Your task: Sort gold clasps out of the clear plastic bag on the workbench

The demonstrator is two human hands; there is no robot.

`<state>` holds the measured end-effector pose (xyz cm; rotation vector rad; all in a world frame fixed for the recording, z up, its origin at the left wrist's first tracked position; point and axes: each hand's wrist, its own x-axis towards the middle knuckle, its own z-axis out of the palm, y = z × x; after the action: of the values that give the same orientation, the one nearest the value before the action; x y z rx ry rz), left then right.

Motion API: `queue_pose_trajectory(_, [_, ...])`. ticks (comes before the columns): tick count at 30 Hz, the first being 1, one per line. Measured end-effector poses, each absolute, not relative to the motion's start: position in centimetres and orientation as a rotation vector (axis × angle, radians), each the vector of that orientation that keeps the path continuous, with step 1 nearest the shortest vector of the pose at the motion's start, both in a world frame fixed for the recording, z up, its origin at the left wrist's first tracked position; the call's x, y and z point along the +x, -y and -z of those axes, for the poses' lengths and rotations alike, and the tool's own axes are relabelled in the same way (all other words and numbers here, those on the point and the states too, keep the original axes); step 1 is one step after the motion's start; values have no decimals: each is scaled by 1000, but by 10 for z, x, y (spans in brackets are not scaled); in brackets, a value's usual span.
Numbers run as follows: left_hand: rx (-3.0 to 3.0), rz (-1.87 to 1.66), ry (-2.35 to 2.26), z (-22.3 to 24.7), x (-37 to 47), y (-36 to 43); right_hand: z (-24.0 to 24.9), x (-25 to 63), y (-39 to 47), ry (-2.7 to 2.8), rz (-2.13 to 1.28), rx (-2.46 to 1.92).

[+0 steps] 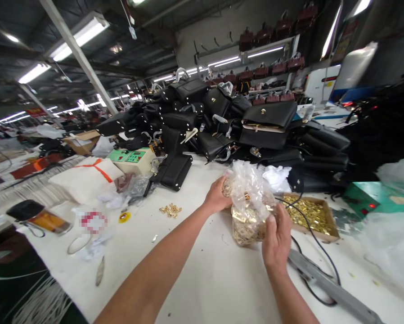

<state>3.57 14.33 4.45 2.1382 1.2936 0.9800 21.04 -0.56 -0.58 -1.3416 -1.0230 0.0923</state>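
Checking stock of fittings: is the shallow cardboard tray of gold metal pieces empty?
No, the shallow cardboard tray still holds a spread of gold metal pieces beside the clear plastic bag.

- One clear plastic bag of gold metal fittings
- One shallow cardboard tray of gold fittings
- Two green control boxes
- Two hands
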Motion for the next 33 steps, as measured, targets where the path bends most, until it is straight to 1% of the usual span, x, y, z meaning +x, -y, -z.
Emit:
queue_pose_trajectory(3, [2040, -956, -1226, -56, 36, -152, 1, 210, 10, 1090, 11, -1315])
queue_pose_trajectory(6, [2008, -1004, -1262, -68, 44, -163, -12, 208, 20, 1162, 96, -1277])
queue_pose_trajectory(10, [2170, -999, -1244, -76, 65, -175, -56, 194, 36, 1222, 234, -1185])
queue_pose_trajectory(12, [2190, -1005, -1191, -76, 73, -178, -86, 182, 34, 1403, 245, -1099])
queue_pose_trajectory(14, [2147, -1047, -1145, -74, 75, -178, -112, 172, 21, 1705, 251, -1039])
queue_pose_trajectory(16, [2031, -1098, -1096, -69, 74, -178, -128, 171, -1, 1989, 275, -1072])
queue_pose_trajectory(17, [1957, -1118, -1078, -66, 72, -179, -131, 175, -14, 2106, 271, -1152])
queue_pose_trajectory(19, [1826, -1145, -1054, -61, 68, -183, -130, 190, -37, 2219, 240, -1461])
queue_pose_trajectory(21, [1745, -1160, -1021, -56, 65, -189, -125, 211, -52, 2129, 181, -1808])
queue_pose_trajectory(23, [1687, -1172, -952, -51, 63, -193, -120, 226, -61, 1954, 95, -2012])
queue_pose_trajectory(26, [1598, -1172, -855, -46, 61, -196, -119, 232, -71, 1833, 38, -2080])
queue_pose_trajectory(29, [1571, -1182, -792, -43, 58, -193, -123, 223, -89, 1839, 66, -1990])
queue_pose_trajectory(33, [1555, -1206, -802, -45, 56, -185, -121, 215, -113, 1854, 10, -1892])
